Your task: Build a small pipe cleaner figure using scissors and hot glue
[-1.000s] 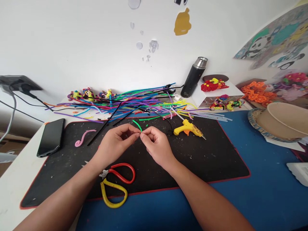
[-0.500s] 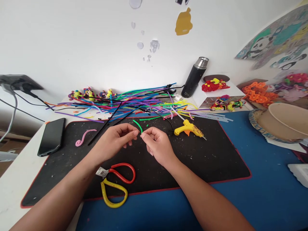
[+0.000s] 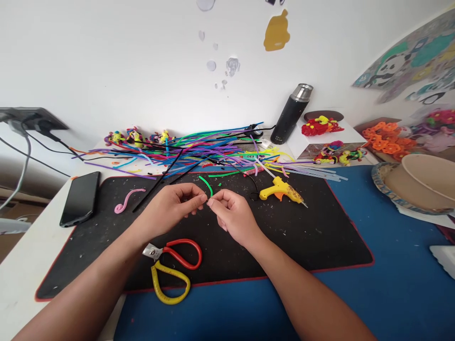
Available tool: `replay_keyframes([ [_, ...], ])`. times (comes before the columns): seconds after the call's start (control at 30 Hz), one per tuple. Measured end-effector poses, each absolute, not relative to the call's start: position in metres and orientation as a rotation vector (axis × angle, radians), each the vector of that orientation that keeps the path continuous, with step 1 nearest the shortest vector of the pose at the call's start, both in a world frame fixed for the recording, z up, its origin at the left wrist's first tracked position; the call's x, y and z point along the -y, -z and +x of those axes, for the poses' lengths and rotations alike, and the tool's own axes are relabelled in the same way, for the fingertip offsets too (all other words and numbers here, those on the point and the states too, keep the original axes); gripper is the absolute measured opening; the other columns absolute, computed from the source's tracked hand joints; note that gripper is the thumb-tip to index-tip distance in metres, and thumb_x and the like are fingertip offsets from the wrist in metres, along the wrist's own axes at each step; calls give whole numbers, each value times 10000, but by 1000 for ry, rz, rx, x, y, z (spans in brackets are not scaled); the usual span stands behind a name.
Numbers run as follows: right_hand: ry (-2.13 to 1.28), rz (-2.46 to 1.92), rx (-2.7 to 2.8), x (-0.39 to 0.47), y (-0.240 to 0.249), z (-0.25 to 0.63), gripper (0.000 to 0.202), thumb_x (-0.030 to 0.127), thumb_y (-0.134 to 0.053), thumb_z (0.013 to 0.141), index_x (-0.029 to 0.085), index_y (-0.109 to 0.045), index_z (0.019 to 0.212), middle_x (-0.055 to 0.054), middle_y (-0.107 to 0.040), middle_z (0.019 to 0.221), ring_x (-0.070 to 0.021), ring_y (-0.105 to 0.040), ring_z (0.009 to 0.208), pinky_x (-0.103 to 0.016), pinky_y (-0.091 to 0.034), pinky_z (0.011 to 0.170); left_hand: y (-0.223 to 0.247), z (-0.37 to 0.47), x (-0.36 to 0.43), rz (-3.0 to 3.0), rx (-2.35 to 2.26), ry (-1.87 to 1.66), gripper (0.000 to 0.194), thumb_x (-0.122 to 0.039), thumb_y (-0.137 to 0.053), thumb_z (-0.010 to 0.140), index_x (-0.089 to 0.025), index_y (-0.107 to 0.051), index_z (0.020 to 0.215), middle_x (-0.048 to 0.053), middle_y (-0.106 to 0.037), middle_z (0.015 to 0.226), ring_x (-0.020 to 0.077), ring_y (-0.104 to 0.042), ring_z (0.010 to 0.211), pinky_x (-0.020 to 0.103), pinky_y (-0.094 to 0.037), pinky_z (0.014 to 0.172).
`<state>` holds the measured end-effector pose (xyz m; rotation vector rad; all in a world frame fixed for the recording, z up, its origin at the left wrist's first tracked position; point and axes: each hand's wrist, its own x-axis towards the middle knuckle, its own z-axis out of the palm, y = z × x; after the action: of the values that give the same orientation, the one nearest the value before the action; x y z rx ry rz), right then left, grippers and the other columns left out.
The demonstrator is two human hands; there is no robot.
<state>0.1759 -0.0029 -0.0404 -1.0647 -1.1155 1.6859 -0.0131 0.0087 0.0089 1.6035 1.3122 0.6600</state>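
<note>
A short green pipe cleaner [image 3: 206, 185] rises in a slight curve from between my fingertips, above the black mat. The thumb and forefinger of my right hand [image 3: 232, 214] pinch its lower end. Close against them, my left hand [image 3: 179, 206] is closed in a pinch at the same end, which the fingers mostly hide. Left of my hands lies a pink pipe cleaner [image 3: 125, 202] with one end coiled. Scissors [image 3: 183, 254] with one red and one yellow handle lie below my left hand, their blades partly hidden by my forearm.
On the black mat [image 3: 320, 241] rests a yellow glue gun [image 3: 280, 190]. Loose pipe cleaners [image 3: 213, 152] in many colours spread along the wall. A phone [image 3: 81, 199] lies left, a black flask [image 3: 291, 113] leans behind, and a round basket [image 3: 384, 184] stands right.
My left fingertips have come slightly closer to the right ones at the green pipe cleaner's lower end. The whole view has shifted a little.
</note>
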Motion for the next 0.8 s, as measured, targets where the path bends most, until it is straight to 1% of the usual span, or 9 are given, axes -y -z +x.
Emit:
replay_keyframes([
  [0.2, -1666, -1081, 1121, 2, 37, 177, 267, 448, -722, 865, 208, -621, 803, 106, -460, 479, -75, -375, 372, -222, -281, 384, -7, -15, -10, 1529, -1336, -624, 381, -568, -718, 893, -189, -742, 865, 10, -711, 747, 131, -604, 622, 226, -481, 564],
  [0.33, -1649, -1069, 1132, 1, 36, 179, 310, 502, -722, 873, 204, -639, 871, 103, -472, 487, -81, -382, 387, -217, -294, 381, -4, -13, -12, 1441, -1345, -671, 438, -609, -705, 889, -179, -713, 799, 15, -699, 729, 124, -580, 595, 225, -457, 539],
  [0.4, -1638, -1053, 1146, 1, 36, 179, 310, 500, -735, 870, 203, -649, 895, 104, -476, 496, -82, -387, 394, -216, -302, 386, -3, -13, -12, 1415, -1333, -675, 447, -612, -713, 883, -178, -702, 778, 15, -695, 722, 120, -573, 588, 226, -454, 539],
  [0.63, -1578, -1046, 1185, 2, 38, 180, 260, 444, -756, 872, 205, -660, 913, 108, -471, 511, -83, -407, 408, -223, -334, 413, -1, -14, -12, 1374, -1305, -661, 453, -623, -726, 864, -173, -708, 810, 22, -697, 739, 123, -572, 587, 232, -450, 530],
  [0.8, -1544, -1056, 1234, 3, 38, 180, 226, 431, -716, 905, 210, -681, 931, 99, -487, 517, -86, -406, 409, -232, -345, 428, -3, -14, -13, 1340, -1292, -638, 436, -603, -750, 843, -172, -708, 795, 14, -686, 726, 113, -553, 570, 226, -439, 517],
])
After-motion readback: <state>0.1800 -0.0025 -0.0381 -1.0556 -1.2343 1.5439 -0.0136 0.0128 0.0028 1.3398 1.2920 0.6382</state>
